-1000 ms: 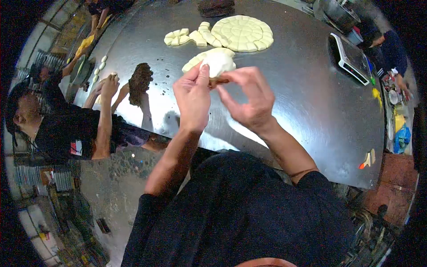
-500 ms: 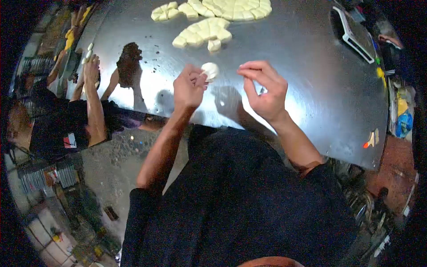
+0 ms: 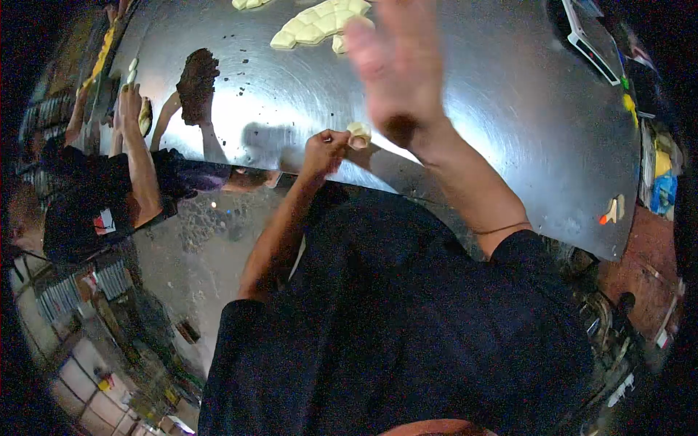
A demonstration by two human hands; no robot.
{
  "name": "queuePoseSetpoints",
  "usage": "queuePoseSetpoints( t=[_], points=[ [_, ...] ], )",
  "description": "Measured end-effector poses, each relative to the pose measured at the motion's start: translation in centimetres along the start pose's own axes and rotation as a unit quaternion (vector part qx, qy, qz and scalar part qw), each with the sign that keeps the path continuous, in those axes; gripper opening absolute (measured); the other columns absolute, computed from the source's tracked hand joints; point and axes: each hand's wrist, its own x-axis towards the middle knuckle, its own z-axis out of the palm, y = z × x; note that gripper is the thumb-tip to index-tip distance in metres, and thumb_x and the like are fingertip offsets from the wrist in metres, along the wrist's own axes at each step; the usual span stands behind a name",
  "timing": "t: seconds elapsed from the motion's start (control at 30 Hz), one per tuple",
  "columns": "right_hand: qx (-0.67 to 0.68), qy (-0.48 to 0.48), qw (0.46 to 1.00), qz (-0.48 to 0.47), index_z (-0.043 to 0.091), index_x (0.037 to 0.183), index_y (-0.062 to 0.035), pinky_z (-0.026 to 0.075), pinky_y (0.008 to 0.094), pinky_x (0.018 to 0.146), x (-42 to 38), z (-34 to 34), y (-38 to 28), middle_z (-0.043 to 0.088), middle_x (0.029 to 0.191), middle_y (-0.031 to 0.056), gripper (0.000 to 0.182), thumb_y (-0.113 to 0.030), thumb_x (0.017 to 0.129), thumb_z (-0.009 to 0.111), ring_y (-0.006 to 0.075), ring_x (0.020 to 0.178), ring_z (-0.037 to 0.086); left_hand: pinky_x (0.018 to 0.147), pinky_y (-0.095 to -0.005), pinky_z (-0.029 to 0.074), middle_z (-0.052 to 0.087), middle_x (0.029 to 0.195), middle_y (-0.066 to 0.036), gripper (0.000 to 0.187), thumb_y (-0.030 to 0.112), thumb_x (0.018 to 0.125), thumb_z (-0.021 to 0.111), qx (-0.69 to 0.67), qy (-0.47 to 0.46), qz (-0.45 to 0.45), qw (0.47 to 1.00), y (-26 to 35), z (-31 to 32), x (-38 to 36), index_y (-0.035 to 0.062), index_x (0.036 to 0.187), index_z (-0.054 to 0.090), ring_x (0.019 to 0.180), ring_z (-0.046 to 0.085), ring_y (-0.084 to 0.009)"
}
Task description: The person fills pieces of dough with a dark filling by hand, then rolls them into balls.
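Near the table's front edge, my left hand (image 3: 327, 152) is closed on a small pale dough piece (image 3: 358, 136), which shows beyond its fingertips. The piece looks cupped, with a hollow facing me. My right hand (image 3: 398, 69) is stretched far forward over the metal table and smeared by motion, so how its fingers are set cannot be made out. It passes beside and partly covers the cut dough pieces (image 3: 313, 27), which lie together in a scored slab.
On the left, a co-worker (image 3: 80, 207) in dark clothes works at the metal table (image 3: 523, 152). A dark brown crumbly mass (image 3: 196, 83) lies between us, with crumbs around it. A white-framed device (image 3: 592, 47) stands back right; a small orange-tipped item (image 3: 612, 211) lies front right.
My right hand has moved forward, up to the dough pieces. My left hand, with its dough piece, has come slightly nearer to me and right. The view has shifted.
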Motion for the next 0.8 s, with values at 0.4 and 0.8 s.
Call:
queuePoseSetpoints(
  t=[0.4,0.8],
  points=[
    [0.213,-0.395,0.801,0.396,0.056,0.131,-0.0120,0.044,0.0383,0.096,-17.5,6.8,13.1,0.059,0.124,0.0169,0.050,-0.041,0.090,0.055,0.0320,0.113,0.057,0.040,-0.0303,0.030,0.046,0.055,-0.002,0.048,0.046,0.099,0.047,-0.279,0.376,-0.022,0.884,-7.2,-10.8,-8.6,0.0068,0.075,0.058,0.043,0.039,-0.0125],
    [0.122,-0.615,0.749,0.214,0.053,0.087,-0.0074,0.041,0.0305,0.062,-9.3,11.5,6.7,0.051,0.075,0.0038,0.022,-0.017,0.075,0.067,0.0148,0.072,0.053,0.044,-0.0301,0.035,0.047,0.057,-0.003,0.045,0.045,0.097,0.053,-0.393,0.428,-0.090,0.809,-12.0,-11.7,-13.5,0.0041,0.080,0.056,0.045,0.042,-0.0132]
  ],
)
